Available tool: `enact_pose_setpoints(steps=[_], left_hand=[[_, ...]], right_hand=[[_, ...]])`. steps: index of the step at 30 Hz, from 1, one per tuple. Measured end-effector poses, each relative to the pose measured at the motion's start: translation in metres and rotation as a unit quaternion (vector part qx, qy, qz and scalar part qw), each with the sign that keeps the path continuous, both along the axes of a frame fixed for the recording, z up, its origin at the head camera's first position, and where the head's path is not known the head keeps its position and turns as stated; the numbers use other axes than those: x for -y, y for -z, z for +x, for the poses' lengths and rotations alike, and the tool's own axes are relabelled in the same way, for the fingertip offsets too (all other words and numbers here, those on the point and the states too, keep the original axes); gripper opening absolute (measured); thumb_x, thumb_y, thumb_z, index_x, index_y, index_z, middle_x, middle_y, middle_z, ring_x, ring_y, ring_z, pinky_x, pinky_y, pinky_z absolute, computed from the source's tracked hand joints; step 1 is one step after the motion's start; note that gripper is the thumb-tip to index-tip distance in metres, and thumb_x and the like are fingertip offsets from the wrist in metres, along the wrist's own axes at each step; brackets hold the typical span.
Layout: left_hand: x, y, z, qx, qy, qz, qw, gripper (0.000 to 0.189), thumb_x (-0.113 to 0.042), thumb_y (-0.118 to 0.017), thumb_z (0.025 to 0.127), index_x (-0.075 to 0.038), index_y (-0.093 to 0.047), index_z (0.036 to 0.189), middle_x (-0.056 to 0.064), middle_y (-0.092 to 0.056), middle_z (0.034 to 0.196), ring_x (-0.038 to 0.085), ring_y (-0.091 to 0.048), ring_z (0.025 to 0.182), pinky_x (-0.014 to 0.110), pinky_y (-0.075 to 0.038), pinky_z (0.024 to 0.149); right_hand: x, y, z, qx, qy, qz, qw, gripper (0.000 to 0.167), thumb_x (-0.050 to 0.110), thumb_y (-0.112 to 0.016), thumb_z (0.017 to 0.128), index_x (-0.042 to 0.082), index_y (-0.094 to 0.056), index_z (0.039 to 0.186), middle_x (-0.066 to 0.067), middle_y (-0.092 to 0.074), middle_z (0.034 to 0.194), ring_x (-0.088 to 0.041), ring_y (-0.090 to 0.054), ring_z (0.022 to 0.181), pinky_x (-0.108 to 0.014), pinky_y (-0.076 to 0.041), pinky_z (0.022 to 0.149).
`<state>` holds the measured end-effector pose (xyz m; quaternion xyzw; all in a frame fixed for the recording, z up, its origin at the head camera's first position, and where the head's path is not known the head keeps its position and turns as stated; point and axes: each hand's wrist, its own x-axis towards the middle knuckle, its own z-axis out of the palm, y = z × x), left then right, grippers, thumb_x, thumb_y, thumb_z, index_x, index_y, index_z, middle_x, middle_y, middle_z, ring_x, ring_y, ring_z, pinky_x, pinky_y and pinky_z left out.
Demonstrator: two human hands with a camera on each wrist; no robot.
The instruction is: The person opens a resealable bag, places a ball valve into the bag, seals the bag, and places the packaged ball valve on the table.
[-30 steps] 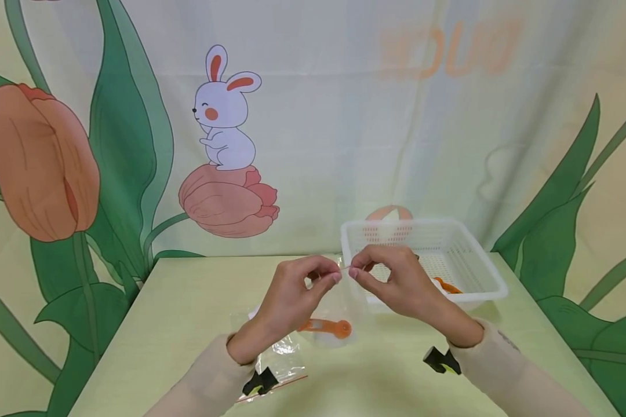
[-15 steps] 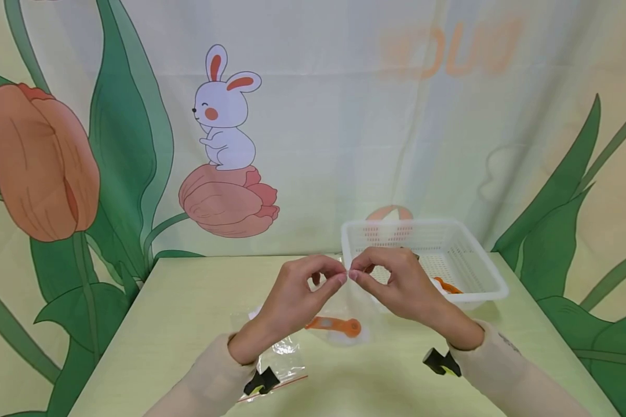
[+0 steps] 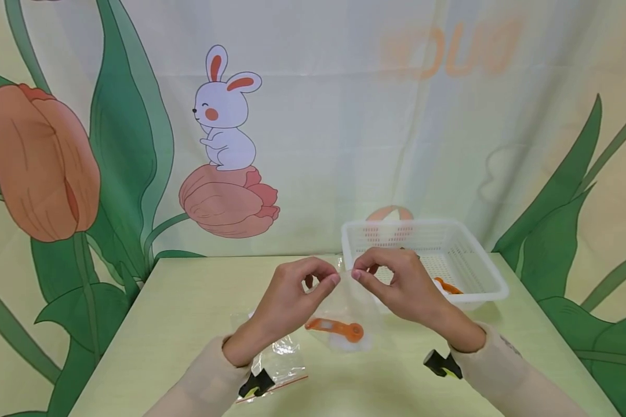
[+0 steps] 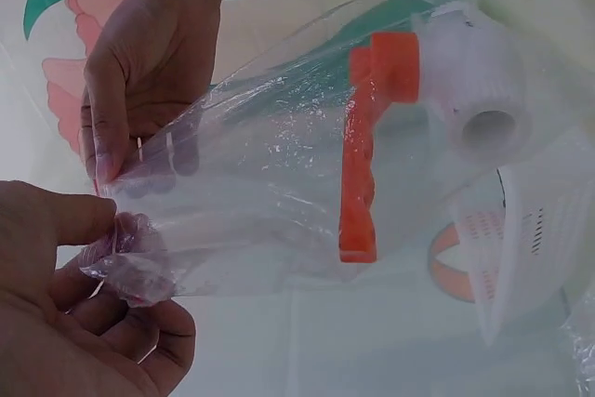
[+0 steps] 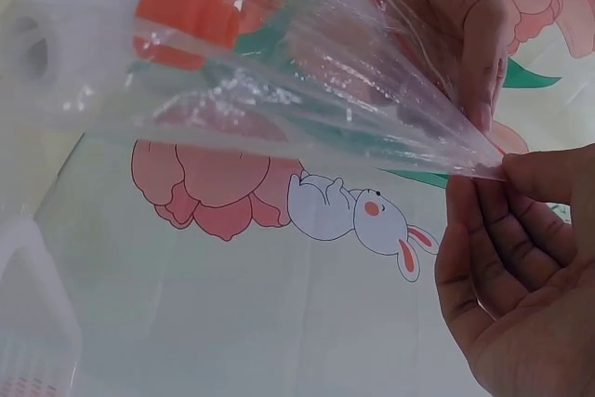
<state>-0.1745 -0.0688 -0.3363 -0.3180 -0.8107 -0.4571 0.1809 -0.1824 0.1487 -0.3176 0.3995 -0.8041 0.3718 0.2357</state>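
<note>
A clear zip bag with a thin red seal line hangs between my hands. Inside it is a white plastic pipe valve with an orange handle; in the head view the orange handle shows low under my fingers. My left hand pinches one side of the bag's mouth between thumb and forefinger. Opposite it, my right hand pinches the other side, with a small gap between the two sets of fingertips. The right wrist view shows the bag gathered at my right thumb.
At the back right of the table stands a white plastic basket with an orange-handled item inside. Another clear bag with a red seal lies flat near my left forearm. A printed curtain hangs behind the table.
My fingertips came together at the bag's mouth, then parted slightly. The valve in the hanging bag has swung a little to the right. Both hands keep their pinch.
</note>
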Motion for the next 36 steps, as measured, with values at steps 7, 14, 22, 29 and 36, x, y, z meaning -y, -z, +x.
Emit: enact_pose_setpoints(steps=[7, 14, 22, 29, 36], left_hand=[[0.0008, 0.0, 0.0004, -0.013, 0.008, 0.001, 0.9999, 0.003, -0.011, -0.069, 0.091, -0.009, -0.071, 0.092, -0.003, -0.067, 0.079, 0.007, -0.056, 0.072, 0.022, -0.05, 0.067], [0.0013, -0.0005, 0.0022, -0.014, 0.009, -0.001, 0.9999, 0.004, -0.008, -0.071, 0.089, -0.009, -0.07, 0.092, -0.002, -0.065, 0.079, 0.007, -0.056, 0.071, 0.021, -0.051, 0.066], [0.0035, 0.0, 0.0024, -0.016, 0.018, 0.014, 0.9996, 0.006, -0.013, -0.07, 0.091, -0.008, -0.07, 0.093, -0.003, -0.064, 0.079, 0.007, -0.056, 0.072, 0.023, -0.051, 0.066], [0.0047, 0.0006, 0.0033, -0.028, 0.032, 0.014, 0.999, 0.004, -0.013, -0.069, 0.092, -0.009, -0.069, 0.094, -0.004, -0.062, 0.078, 0.006, -0.055, 0.073, 0.022, -0.049, 0.067], [0.0035, -0.0002, 0.0016, -0.057, 0.053, 0.008, 0.9969, 0.002, -0.012, -0.069, 0.092, -0.014, -0.07, 0.093, -0.005, -0.067, 0.081, 0.004, -0.055, 0.073, 0.023, -0.048, 0.066]], right_hand=[[-0.0007, 0.0027, -0.0012, 0.006, 0.004, -0.009, 0.9999, 0.01, 0.006, -0.073, 0.086, 0.016, -0.071, 0.086, 0.01, -0.069, 0.078, -0.003, -0.061, 0.073, -0.022, -0.052, 0.069], [0.0001, 0.0038, 0.0009, 0.031, 0.003, -0.01, 0.9995, 0.006, 0.01, -0.071, 0.089, 0.016, -0.071, 0.087, 0.008, -0.07, 0.08, -0.002, -0.062, 0.075, -0.021, -0.052, 0.071], [0.0038, 0.0078, -0.0019, 0.045, -0.028, -0.023, 0.9983, 0.006, 0.011, -0.073, 0.088, 0.015, -0.071, 0.092, 0.006, -0.071, 0.084, -0.004, -0.064, 0.075, -0.023, -0.055, 0.071], [0.0071, 0.0083, -0.0002, 0.003, -0.026, -0.011, 0.9996, 0.01, 0.006, -0.074, 0.086, 0.015, -0.071, 0.088, 0.008, -0.07, 0.08, -0.002, -0.061, 0.073, -0.023, -0.053, 0.068], [0.009, 0.0069, 0.0031, -0.02, -0.034, -0.009, 0.9992, 0.003, 0.013, -0.074, 0.088, 0.012, -0.071, 0.089, 0.006, -0.072, 0.082, -0.004, -0.064, 0.077, -0.021, -0.054, 0.072]])
